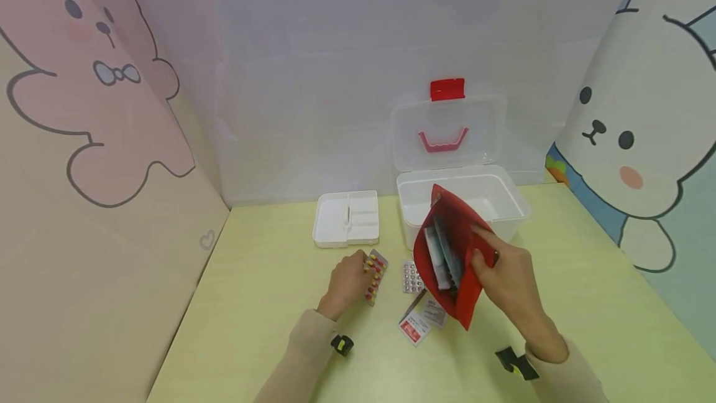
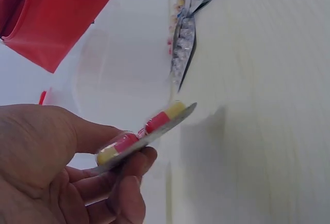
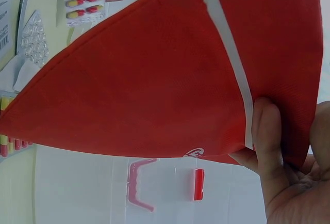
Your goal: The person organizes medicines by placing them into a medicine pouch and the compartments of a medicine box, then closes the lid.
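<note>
Between thumb and fingers, my left hand [image 1: 348,283] pinches a blister pack of red and yellow capsules [image 1: 376,277]. The left wrist view shows this capsule blister pack [image 2: 154,130] tilted, its edge raised over the table. My right hand [image 1: 511,282] grips a red zip pouch [image 1: 468,294] by its rim, thumb on one side. The pouch's mouth gapes toward me, with pale packets [image 1: 438,257] standing inside. Beneath and beside the pouch lie a silver blister pack [image 1: 411,277], a red-and-white packet [image 1: 414,328] and a white sachet [image 1: 434,313], partly hidden by it.
Behind the pouch stands a white plastic box [image 1: 517,210], its clear lid [image 1: 486,132] raised, with a pink handle and red latch [image 1: 447,89]. A white divided tray [image 1: 331,232] lies left of it. Another capsule blister pack [image 3: 10,146] shows in the right wrist view.
</note>
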Tool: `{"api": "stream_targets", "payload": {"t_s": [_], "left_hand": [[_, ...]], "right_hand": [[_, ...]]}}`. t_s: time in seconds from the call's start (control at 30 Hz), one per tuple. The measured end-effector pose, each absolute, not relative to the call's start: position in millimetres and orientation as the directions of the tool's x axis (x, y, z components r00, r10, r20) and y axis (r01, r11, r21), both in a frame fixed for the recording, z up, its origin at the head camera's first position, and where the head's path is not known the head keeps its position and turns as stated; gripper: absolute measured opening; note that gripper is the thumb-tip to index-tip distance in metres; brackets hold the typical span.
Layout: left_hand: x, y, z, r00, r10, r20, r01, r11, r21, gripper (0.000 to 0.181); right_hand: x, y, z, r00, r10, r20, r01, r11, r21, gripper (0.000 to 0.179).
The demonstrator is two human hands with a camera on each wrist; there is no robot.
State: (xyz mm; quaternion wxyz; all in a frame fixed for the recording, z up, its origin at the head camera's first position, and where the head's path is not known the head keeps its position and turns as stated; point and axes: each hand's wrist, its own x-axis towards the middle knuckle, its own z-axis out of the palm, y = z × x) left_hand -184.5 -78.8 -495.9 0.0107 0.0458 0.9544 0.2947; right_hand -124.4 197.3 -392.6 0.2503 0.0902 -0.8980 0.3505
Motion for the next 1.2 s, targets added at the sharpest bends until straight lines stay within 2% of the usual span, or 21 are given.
{"api": "stream_targets", "payload": {"t_s": [0.17,0.33,0.57,0.87,1.2], "left_hand": [[-184.4,-81.4,-485.7,-0.994,0.052,0.093,0.099,0.776,0.623,0.018],[-181.0,-83.8,-467.2,-0.978,0.033,0.206,0.169,0.708,0.686,0.017],[-174.3,-82.5,-443.4,-0.944,-0.025,0.328,0.22,0.69,0.689,0.017],[-163.2,-73.7,-420.0,-0.913,-0.069,0.403,0.276,0.623,0.732,0.015],[-146.8,-60.3,-395.3,-0.888,-0.034,0.459,0.379,0.514,0.77,0.014]], "right_hand": [[-125.3,196.4,-393.1,-0.851,0.012,0.526,-0.348,0.736,-0.581,0.038],[-125.7,194.4,-393.0,-0.845,0.013,0.534,-0.354,0.736,-0.578,0.037],[-127.1,191.6,-392.6,-0.847,0.009,0.532,-0.356,0.734,-0.578,0.037],[-127.5,185.6,-390.9,-0.854,0.003,0.521,-0.364,0.711,-0.601,0.037],[-131.0,174.5,-385.0,-0.839,-0.027,0.543,-0.398,0.711,-0.58,0.036]]}}
